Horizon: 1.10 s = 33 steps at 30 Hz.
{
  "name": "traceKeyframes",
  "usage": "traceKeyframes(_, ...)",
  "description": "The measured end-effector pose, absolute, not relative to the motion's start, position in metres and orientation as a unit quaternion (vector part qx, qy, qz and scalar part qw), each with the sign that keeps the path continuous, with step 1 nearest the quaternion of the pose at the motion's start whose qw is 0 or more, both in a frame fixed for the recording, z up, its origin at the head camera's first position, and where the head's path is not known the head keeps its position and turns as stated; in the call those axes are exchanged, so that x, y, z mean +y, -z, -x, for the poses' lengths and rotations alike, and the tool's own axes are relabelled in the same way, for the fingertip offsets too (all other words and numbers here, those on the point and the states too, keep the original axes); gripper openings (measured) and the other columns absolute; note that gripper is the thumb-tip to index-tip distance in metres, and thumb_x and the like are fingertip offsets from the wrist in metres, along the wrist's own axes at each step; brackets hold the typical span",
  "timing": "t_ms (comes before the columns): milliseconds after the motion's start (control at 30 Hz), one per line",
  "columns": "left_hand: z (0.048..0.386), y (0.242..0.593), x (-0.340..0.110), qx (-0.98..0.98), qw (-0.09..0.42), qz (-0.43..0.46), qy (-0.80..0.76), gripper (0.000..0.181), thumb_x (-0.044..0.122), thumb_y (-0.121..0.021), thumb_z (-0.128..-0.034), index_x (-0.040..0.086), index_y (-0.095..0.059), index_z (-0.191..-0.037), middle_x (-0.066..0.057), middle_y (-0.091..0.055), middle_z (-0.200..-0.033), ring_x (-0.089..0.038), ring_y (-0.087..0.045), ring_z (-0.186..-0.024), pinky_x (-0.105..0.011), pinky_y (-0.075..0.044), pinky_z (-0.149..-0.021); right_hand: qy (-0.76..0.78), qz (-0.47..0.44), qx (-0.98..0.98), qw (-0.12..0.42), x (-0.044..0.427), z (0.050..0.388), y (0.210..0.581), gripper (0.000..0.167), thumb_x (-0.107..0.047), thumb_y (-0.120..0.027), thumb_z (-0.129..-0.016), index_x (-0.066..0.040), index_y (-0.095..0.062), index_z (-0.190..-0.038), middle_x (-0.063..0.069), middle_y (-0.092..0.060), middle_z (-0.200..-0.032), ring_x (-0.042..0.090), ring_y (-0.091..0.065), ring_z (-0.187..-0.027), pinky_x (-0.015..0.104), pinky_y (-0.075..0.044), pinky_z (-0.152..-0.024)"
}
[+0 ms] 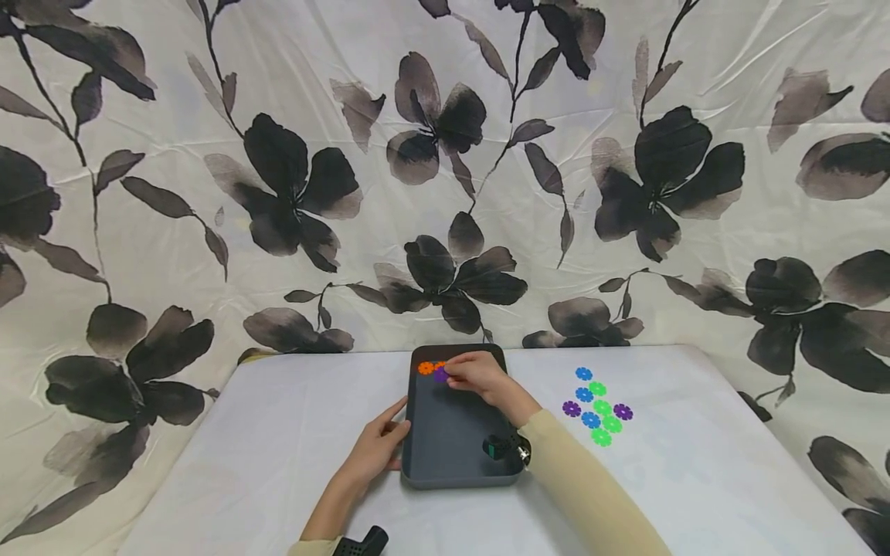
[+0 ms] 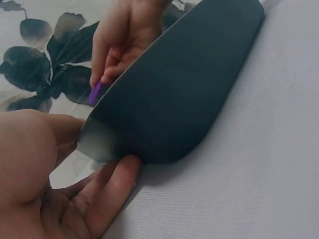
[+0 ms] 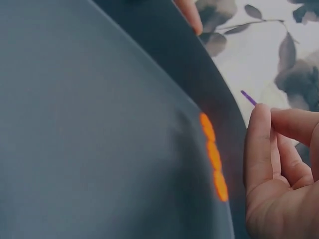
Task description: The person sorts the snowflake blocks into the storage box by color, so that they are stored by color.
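A dark grey rectangular tray (image 1: pixel 452 440) stands on the table. My left hand (image 1: pixel 375 442) holds its left side, thumb at the rim and fingers against the outer wall in the left wrist view. Between thumb and fingertips my right hand (image 1: pixel 480 376) pinches a purple flower-shaped disc (image 3: pixel 248 97), above the tray's far end. Orange flower-shaped discs (image 1: pixel 426 369) lie in a row along the far wall inside the tray; the right hand partly covers them in the head view.
Right of the tray lie loose flower-shaped discs: blue ones (image 1: pixel 584 394), green ones (image 1: pixel 602 407) and two purple ones (image 1: pixel 623 411). A white cloth (image 1: pixel 292 417) covers the table. Behind it hangs a floral curtain (image 1: pixel 542 193).
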<state>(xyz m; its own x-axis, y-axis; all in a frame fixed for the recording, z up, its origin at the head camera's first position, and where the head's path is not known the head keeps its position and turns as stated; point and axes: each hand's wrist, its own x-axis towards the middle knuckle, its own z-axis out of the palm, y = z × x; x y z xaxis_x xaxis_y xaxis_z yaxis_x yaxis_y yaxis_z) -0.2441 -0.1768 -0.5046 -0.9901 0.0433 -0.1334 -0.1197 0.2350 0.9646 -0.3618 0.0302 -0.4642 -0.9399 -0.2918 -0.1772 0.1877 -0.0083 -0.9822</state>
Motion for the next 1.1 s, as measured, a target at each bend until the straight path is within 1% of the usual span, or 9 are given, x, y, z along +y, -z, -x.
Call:
traceKeyframes(67,0.244,0.506,-0.178,0.783,0.066,0.022,-0.618,0.053,0.026,-0.056,-0.1004,0.022,-0.039,-0.150,-0.015,-0.050,-0.109,-0.025,-0.054,-0.093,-0.038,-0.058,-0.063,0.717,0.030,0.677,0.166,0.025,0.363,0.467,0.022,0.001,-0.065,-0.091,0.013,-0.064,-0.109,0.021,-0.064,-0.095,0.011,-0.063,-0.064,0.025,-0.057,-0.066)
traceKeyframes(300,0.245,0.508,-0.179,0.781,0.070,0.020,-0.620,0.052,0.027,-0.055,-0.1008,0.023,-0.039,-0.150,-0.015,-0.050,-0.111,-0.025,-0.055,-0.095,-0.037,-0.059,-0.065,0.732,0.004,0.664,0.152,0.009,0.368,0.479,0.023,0.005,-0.065,-0.089,0.015,-0.063,-0.110,0.018,-0.063,-0.093,0.011,-0.063,-0.062,0.024,-0.057,-0.064)
traceKeyframes(500,0.246,0.509,-0.180,0.780,0.068,0.016,-0.622,0.052,0.027,-0.054,-0.1010,0.023,-0.039,-0.150,-0.016,-0.050,-0.110,-0.025,-0.055,-0.095,-0.037,-0.059,-0.065,0.729,-0.009,0.669,0.141,-0.003,0.371,0.485,0.023,0.004,-0.066,-0.089,0.014,-0.063,-0.110,0.018,-0.063,-0.090,0.010,-0.063,-0.060,0.024,-0.057,-0.064)
traceKeyframes(733,0.244,0.508,-0.178,0.778,0.071,0.020,-0.625,0.053,0.025,-0.054,-0.1014,0.020,-0.037,-0.151,-0.016,-0.050,-0.111,-0.026,-0.056,-0.095,-0.038,-0.059,-0.064,0.729,-0.025,0.668,0.143,-0.008,0.371,0.491,0.021,0.004,-0.065,-0.090,0.012,-0.063,-0.109,0.018,-0.063,-0.094,0.011,-0.064,-0.063,0.025,-0.057,-0.066)
traceKeyframes(1100,0.244,0.507,-0.179,0.779,0.070,0.028,-0.622,0.052,0.027,-0.055,-0.1005,0.024,-0.040,-0.150,-0.015,-0.050,-0.110,-0.025,-0.055,-0.095,-0.036,-0.059,-0.065,0.721,-0.034,0.678,0.138,-0.012,0.373,0.496,0.017,0.003,-0.067,-0.089,0.009,-0.066,-0.104,0.017,-0.064,-0.092,0.012,-0.065,-0.063,0.026,-0.058,-0.066)
